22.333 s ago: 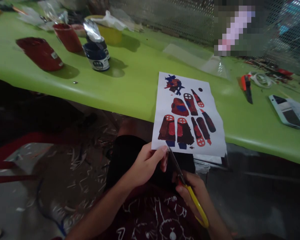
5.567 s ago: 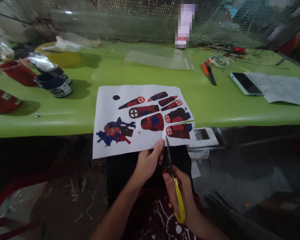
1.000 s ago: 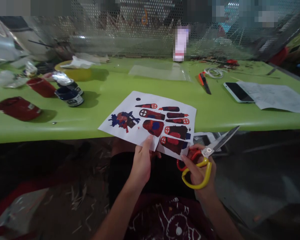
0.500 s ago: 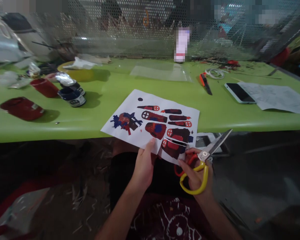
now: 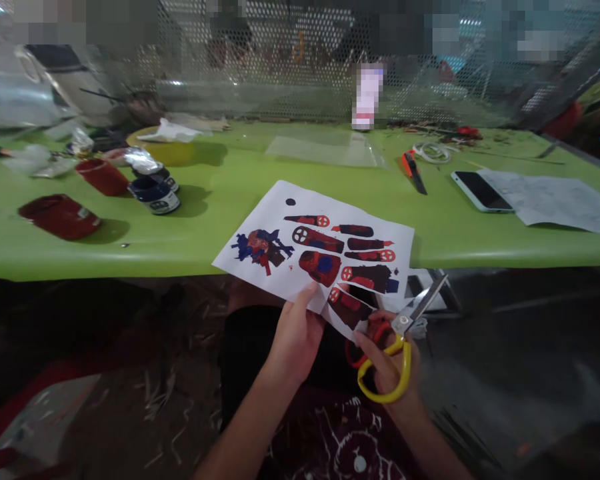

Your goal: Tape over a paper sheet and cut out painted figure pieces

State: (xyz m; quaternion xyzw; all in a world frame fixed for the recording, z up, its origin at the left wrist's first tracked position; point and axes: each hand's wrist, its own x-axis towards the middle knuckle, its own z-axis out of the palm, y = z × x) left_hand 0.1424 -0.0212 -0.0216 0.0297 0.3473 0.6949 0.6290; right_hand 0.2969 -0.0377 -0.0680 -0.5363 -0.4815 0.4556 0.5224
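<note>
A white sheet of paper painted with red, dark and blue puppet-like parts lies over the table's front edge and my lap. My left hand pinches its near edge, thumb on top. A slit runs in from the sheet's right side between two painted shapes, so the lower corner forms a flap. That flap's edge is at the fingertips of my right hand. The same hand keeps scissors with one yellow and one red handle, blades pointing up and right, away from the slit.
On the green table, paint jars and red cups stand or lie at left. An orange cutter knife, a phone and another paper sheet lie at right. Clear plastic lies at the back.
The slit gapes wider as the flap is drawn down and away from the sheet. My right hand and the scissors have moved slightly down and left. The view has shifted a little.
</note>
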